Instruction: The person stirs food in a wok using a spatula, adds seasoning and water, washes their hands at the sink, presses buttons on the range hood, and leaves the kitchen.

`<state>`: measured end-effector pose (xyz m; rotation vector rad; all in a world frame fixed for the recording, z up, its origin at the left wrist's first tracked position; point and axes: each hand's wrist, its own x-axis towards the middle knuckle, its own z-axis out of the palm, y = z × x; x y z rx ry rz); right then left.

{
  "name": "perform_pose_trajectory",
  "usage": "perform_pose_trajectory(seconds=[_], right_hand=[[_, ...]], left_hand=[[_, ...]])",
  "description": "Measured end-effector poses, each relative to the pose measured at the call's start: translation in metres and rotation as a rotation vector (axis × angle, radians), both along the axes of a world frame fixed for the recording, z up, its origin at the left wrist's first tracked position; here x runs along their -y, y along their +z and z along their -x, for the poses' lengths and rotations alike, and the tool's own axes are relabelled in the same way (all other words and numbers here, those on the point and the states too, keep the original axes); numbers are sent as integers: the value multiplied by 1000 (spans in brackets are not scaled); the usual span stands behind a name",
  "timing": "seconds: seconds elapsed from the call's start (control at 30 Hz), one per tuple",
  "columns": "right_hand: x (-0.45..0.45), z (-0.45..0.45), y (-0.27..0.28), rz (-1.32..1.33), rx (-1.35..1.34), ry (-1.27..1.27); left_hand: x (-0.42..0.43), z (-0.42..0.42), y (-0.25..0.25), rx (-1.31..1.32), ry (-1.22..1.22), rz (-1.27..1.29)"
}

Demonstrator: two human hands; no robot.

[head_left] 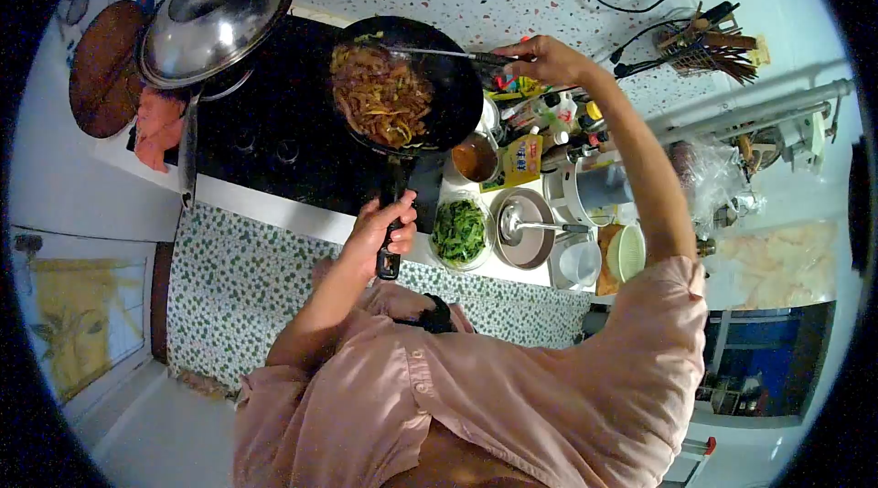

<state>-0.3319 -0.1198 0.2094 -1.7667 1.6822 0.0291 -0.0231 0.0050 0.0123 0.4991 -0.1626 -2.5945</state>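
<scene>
Looking down, we see the wok point(457, 90) at the right-hand end of the black cooktop point(233, 127), with browned slices point(384, 96) and some yellow and green strips heaped toward its left side. Beside it, a small pot point(495, 166) has something brown inside, a clear bowl point(487, 252) is full of cut green leaves point(460, 229), and a ladle point(510, 219) rests in a wider round pan point(530, 253). On the left sits a domed lid point(219, 21); we cannot tell what lies under it. The yellow packet point(523, 161) bears printed characters too blurred for us to read. The wok's handle point(389, 265) points back toward the body, its long axis running away from us. Our left hand point(378, 230) is closed around that handle; our right hand point(546, 64) grips a spatula point(430, 53), its shaft reaching leftward across the wok.
</scene>
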Motion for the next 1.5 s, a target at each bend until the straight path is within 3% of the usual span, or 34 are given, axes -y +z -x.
perform_pose_trajectory(seconds=[0.07, 0.1, 0.17, 0.27, 0.37, 0.5, 0.67, 0.73, 0.87, 1.0, 1.1, 1.23, 1.3, 1.37, 1.43, 1.47, 1.5], right_hand=[[-7, -8, 7, 569, -280, 726], [-20, -20, 20, 558, -270, 716], [-60, -54, 55, 473, -712, 690], [-108, -70, 76, 380, -861, 603], [-148, -57, 76, 484, -868, 547], [-184, -77, 87, 366, -855, 507], [-171, -73, 5, 190, -1065, 423], [-164, -64, -9, 251, -899, 298], [-181, -72, 31, 442, -577, 151], [-179, -68, -38, 736, -687, 155], [-201, -80, -70, 533, -666, 154], [-230, -61, -43, 515, -493, 76], [-235, -50, -42, 691, -259, -11], [-237, -41, -55, 648, -165, -127], [-230, -38, -68, 308, 162, -560], [-225, -41, -74, 244, 376, -669], [-219, -48, -78, 245, 379, -673]], left_hand=[[-2, -1, 1, 2, -2, -6], [-2, 0, -1, 9, 4, 8], [-4, -1, 7, 54, 43, 41], [-4, 2, -4, 21, 51, 30], [-4, 2, 0, 13, 54, 41], [-4, 1, 1, -10, 66, 32], [-4, 4, -5, -10, 52, 37], [-4, 3, -3, -24, 60, 47], [-5, 2, -1, -46, 74, 39], [-6, 4, -4, -5, 77, 35], [-5, 2, 0, 1, 78, 35], [-5, 2, 1, 19, 56, 46], [-4, 2, -3, -22, 58, 34], [-4, 3, -3, -6, 48, 35], [-4, 1, 1, -12, 53, 27], [-4, 1, 1, -9, 50, 30], [-4, 2, 1, -1, 52, 28]])
